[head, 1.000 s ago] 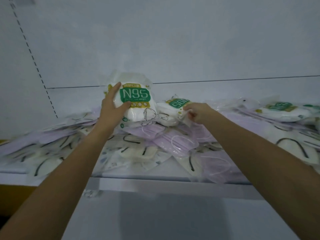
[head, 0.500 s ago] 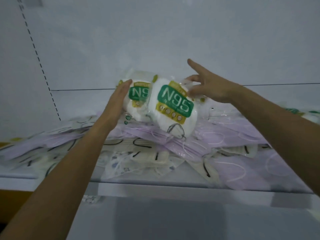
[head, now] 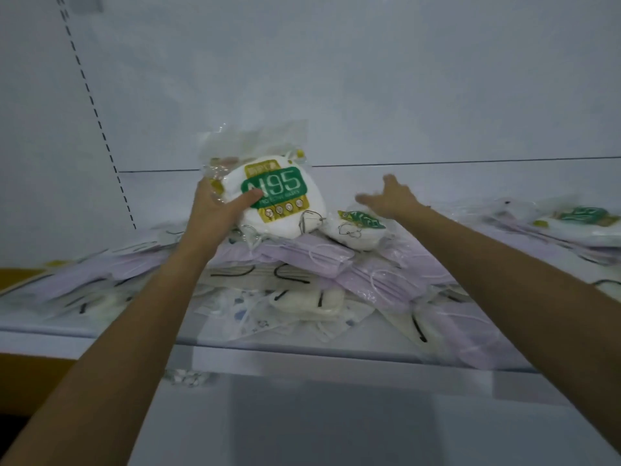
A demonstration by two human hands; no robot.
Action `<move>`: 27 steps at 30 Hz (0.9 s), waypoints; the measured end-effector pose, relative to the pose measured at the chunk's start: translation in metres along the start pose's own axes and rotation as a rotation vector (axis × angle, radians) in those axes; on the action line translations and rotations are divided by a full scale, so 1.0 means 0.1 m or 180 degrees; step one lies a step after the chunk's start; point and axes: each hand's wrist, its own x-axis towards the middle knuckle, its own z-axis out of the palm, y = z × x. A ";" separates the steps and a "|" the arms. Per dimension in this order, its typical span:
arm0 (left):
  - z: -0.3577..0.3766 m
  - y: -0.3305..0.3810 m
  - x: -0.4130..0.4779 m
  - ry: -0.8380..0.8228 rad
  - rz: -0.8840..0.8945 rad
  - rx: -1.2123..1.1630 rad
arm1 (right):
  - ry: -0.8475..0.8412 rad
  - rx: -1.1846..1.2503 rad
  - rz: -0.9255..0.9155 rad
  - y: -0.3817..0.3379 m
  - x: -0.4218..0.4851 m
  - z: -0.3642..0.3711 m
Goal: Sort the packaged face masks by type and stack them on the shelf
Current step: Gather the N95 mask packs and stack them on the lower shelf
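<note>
Gathering N95s: the left hand (head: 215, 215) grips an N95 pack (head: 282, 210), held upright at 11 o'clock above the pile (head: 312, 264) on the shelf (head: 302, 353). The right hand (head: 393, 200), fingers spread and empty, hovers over a second pack (head: 361, 230) at 1 o'clock; next it probably must pinch that one

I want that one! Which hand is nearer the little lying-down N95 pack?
Right. Right hand hovers just above the little pack; left hand grips the upright pack to its left.

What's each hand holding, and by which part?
Left hand grips the upright N95 pack by its left edge, thumb across the front. Right hand is open and holds nothing, near a second N95 pack lying beside it.
</note>
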 end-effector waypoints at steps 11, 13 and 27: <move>-0.11 -0.35 -0.04 0.0301 -0.0392 0.0960 | -0.0243 0.1379 0.0276 0.33 -0.01 0.24; -0.11 -0.34 -0.03 0.0384 -0.0340 0.1069 | 0.0106 0.1438 0.0050 0.35 -0.05 0.25; 0.17 -0.14 0.04 0.0109 0.0102 0.0537 | 0.0310 0.2729 -0.1405 -0.04 -0.69 -0.37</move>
